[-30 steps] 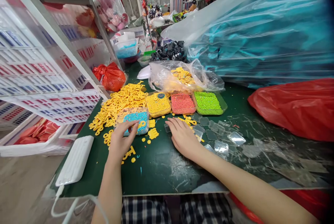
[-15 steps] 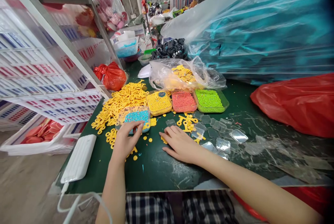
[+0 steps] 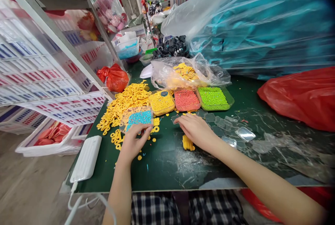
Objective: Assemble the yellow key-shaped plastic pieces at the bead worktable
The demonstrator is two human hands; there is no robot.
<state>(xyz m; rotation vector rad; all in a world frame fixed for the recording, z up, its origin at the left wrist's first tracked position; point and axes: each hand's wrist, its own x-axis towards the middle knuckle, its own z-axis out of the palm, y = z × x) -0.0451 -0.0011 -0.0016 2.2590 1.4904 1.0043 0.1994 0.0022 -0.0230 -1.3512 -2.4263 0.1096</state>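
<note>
At the near edge of a clear tray of blue beads is my left hand. Its thumb and forefinger are drawn nearly together; anything between them is too small to make out. My right hand is curled down over a clump of yellow plastic pieces, which shows blurred below the palm. Its fingertips reach a thin clear plastic square on the table. The thumb of this hand is hidden. A heap of yellow ring-ended plastic pieces lies beyond my left hand.
Trays of yellow beads, red beads and green beads form a row. Several clear squares lie at right. A white power bank with a cable sits front left. A red bag and blue-filled bag border the table.
My right hand has moved right and a little away from me, over the small yellow pile. Yellow pieces beneath it have shifted right as well. My left hand stays by the blue beads.
</note>
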